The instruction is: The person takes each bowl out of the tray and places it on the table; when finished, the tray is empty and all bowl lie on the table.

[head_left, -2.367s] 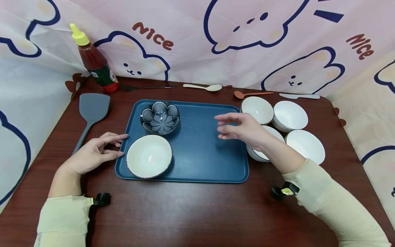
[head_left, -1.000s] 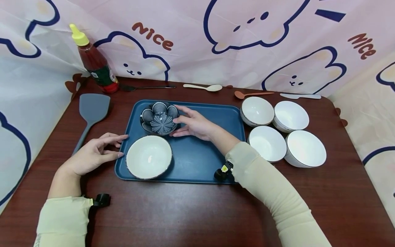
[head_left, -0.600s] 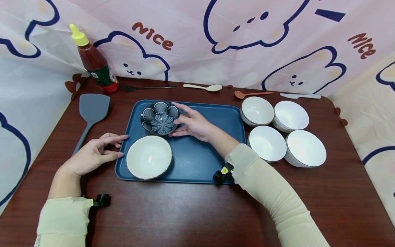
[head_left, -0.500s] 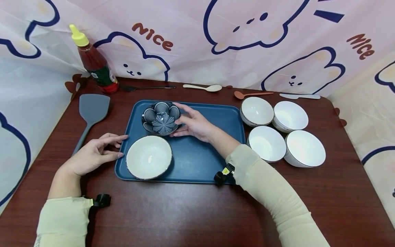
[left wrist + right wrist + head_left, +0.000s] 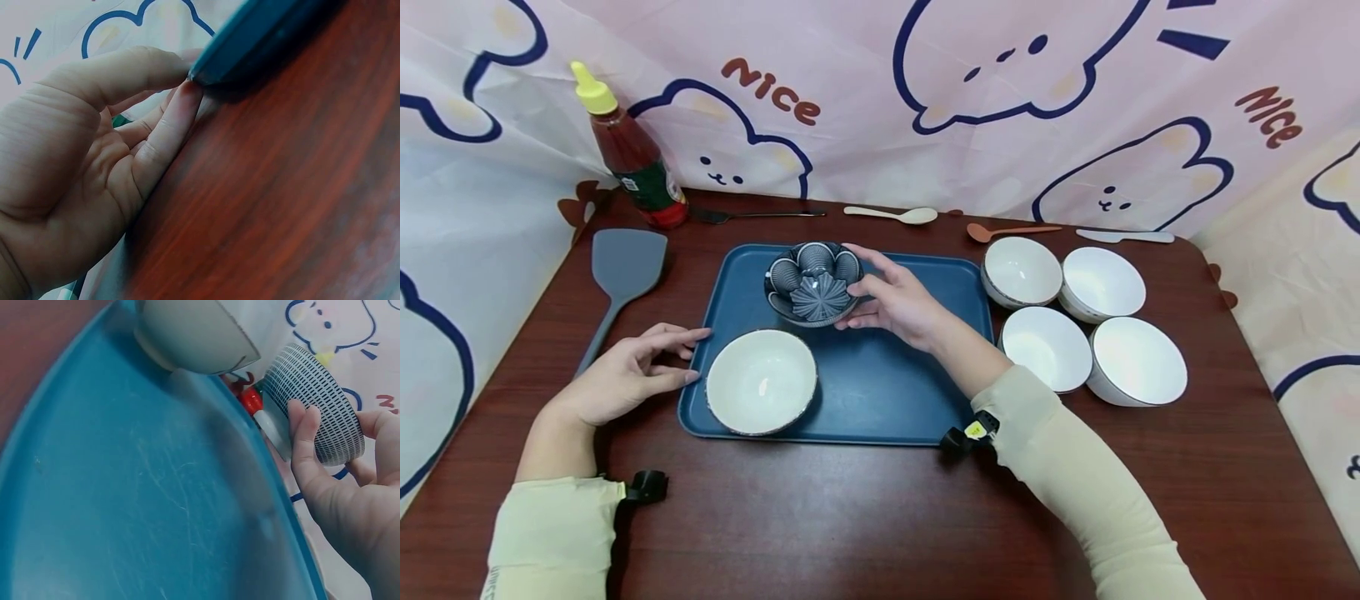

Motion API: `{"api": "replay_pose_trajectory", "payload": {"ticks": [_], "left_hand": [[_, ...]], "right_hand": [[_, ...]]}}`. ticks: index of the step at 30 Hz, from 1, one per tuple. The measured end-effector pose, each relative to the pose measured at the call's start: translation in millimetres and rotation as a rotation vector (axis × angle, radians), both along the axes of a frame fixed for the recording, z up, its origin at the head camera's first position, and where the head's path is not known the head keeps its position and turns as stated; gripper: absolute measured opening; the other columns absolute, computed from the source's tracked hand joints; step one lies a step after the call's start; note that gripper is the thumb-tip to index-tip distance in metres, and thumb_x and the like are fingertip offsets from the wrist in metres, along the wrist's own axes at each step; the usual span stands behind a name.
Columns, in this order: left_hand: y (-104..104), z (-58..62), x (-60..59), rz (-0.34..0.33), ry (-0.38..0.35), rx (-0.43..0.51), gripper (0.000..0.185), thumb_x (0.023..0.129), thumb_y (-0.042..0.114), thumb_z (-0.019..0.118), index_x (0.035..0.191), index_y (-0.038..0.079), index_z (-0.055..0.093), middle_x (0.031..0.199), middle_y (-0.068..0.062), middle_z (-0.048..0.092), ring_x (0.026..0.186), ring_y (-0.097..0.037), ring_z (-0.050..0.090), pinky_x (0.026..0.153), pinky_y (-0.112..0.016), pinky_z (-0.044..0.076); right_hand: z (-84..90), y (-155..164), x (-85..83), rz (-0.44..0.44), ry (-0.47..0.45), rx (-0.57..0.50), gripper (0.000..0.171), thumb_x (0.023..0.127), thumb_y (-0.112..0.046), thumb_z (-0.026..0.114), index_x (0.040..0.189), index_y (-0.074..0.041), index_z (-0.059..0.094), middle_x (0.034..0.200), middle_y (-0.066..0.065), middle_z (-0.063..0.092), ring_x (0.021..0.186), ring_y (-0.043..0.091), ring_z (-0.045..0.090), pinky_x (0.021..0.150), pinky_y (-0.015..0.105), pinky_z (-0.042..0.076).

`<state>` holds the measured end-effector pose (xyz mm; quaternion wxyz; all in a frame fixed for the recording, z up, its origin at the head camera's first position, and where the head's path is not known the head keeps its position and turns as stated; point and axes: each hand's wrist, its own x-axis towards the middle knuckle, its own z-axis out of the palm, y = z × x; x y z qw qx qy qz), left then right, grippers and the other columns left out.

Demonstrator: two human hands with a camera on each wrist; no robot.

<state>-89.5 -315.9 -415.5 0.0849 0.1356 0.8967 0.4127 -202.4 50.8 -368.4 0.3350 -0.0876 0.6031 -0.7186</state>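
Right hand (image 5: 901, 302) grips dark bowl (image 5: 814, 283); tray (image 5: 887, 375) cut off in wrist views.

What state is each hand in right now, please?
Left hand: open, fingers touching the blue tray.
Right hand: closed, holding the dark patterned bowl.

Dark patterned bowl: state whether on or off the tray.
Off: the right wrist view shows a gap between the dark bowl, in the right hand, and the tray.
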Motion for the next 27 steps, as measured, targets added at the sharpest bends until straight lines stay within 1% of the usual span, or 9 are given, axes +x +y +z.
{"api": "replay_pose_trajectory", "payload": {"ticks": [5, 11, 16, 19, 23, 27], "left_hand": [[1, -0.6, -1.3, -0.001, 0.002, -0.008, 0.052, 0.093, 0.015, 0.07, 0.143, 0.015, 0.056, 0.122, 0.001, 0.054, 0.104, 0.0, 0.048, 0.077, -0.011, 0.046], [-1, -1.8, -0.8, 0.004, 0.012, -0.022, 0.052, 0.093, 0.015, 0.071, 0.143, 0.016, 0.056, 0.122, 0.002, 0.054, 0.105, 0.0, 0.048, 0.079, -0.011, 0.044], [-2, -1.0, 1.8, 0.02, 0.003, -0.046, 0.051, 0.094, 0.017, 0.07, 0.143, 0.018, 0.056, 0.123, 0.003, 0.055, 0.105, 0.001, 0.048, 0.079, -0.01, 0.043], [0, -0.3, 2.2, 0.034, -0.008, -0.053, 0.051, 0.094, 0.018, 0.07, 0.143, 0.02, 0.056, 0.122, 0.003, 0.055, 0.105, 0.0, 0.048, 0.078, -0.012, 0.044], [3, -0.4, 0.6, 0.055, -0.015, -0.049, 0.05, 0.094, 0.018, 0.071, 0.142, 0.023, 0.058, 0.12, 0.005, 0.056, 0.105, -0.001, 0.049, 0.079, -0.013, 0.044], [2, -0.2, 0.4, 0.032, -0.002, -0.038, 0.05, 0.094, 0.017, 0.07, 0.142, 0.02, 0.057, 0.12, 0.005, 0.055, 0.105, -0.001, 0.049, 0.079, -0.012, 0.043]], "right_hand": [[7.5, 12, 5.5, -0.033, 0.002, -0.021, 0.06, 0.099, -0.009, 0.051, 0.151, -0.034, 0.039, 0.127, 0.021, 0.055, 0.082, 0.029, 0.073, 0.072, 0.03, 0.059], [18.7, 20, 12.4, -0.046, 0.019, -0.048, 0.06, 0.098, -0.007, 0.049, 0.152, -0.033, 0.039, 0.136, 0.021, 0.051, 0.086, 0.031, 0.073, 0.075, 0.031, 0.06], [28.7, 26, 18.7, -0.004, 0.053, -0.055, 0.062, 0.099, -0.005, 0.048, 0.154, -0.03, 0.034, 0.139, 0.022, 0.049, 0.091, 0.033, 0.074, 0.083, 0.039, 0.06], [35.1, 32, 24.8, 0.022, 0.061, -0.051, 0.062, 0.099, -0.004, 0.048, 0.154, -0.031, 0.034, 0.138, 0.023, 0.05, 0.092, 0.034, 0.074, 0.086, 0.043, 0.059], [43.9, 42, 34.7, 0.036, 0.068, -0.041, 0.062, 0.1, -0.004, 0.048, 0.153, -0.032, 0.035, 0.137, 0.024, 0.052, 0.094, 0.036, 0.074, 0.088, 0.047, 0.058], [49.6, 49, 42.8, 0.058, 0.07, -0.04, 0.063, 0.101, -0.003, 0.049, 0.155, -0.032, 0.032, 0.136, 0.025, 0.052, 0.096, 0.037, 0.073, 0.089, 0.049, 0.057]]}}
